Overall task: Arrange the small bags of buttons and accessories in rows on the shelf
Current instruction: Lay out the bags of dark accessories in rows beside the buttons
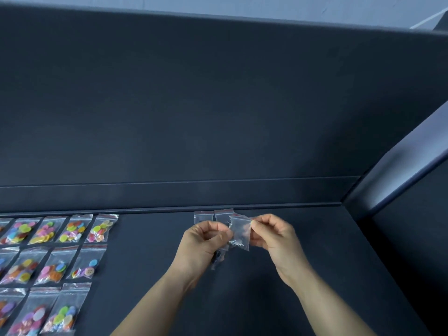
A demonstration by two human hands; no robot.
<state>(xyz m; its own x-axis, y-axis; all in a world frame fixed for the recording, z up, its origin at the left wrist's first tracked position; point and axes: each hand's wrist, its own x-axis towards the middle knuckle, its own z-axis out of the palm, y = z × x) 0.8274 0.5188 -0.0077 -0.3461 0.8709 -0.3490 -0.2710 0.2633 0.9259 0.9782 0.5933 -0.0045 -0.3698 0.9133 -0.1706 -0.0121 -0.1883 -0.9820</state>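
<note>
Both hands hold small clear zip bags above the dark shelf (303,263). My right hand (274,235) pinches the top corner of one clear bag (240,232) with tiny clear pieces inside. My left hand (206,238) grips further small clear bags (219,257) that hang below its fingers, and its thumb touches the same bag's left edge. Two more clear bags (213,215) lie flat at the shelf's back edge, just behind the hands. At the left, bags of coloured buttons (72,230) lie in three rows.
A dark back panel (218,105) rises behind the shelf, with a low ledge along its foot. A dark side wall (400,178) closes the shelf at the right. Bare dark surface stretches between the button rows and my hands.
</note>
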